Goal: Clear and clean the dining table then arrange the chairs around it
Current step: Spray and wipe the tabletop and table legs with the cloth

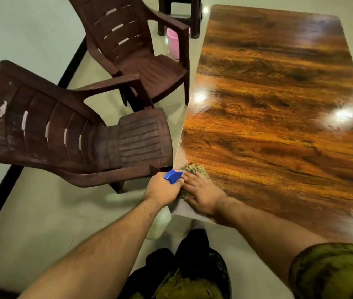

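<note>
For wiping, an olive patterned cloth (193, 168) is pressed under the flat right hand (203, 196) at the 7 o'clock corner of the glossy wooden table (275, 100); a blue-nozzled spray bottle (173, 175) is clenched by the left hand (163, 189).

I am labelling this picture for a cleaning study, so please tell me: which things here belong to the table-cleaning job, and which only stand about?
Belonging to the job: table; cloth under the right hand; spray bottle in the left hand; near chair; far chair.
Only standing about: pink bucket on the floor; dark stool.
</note>
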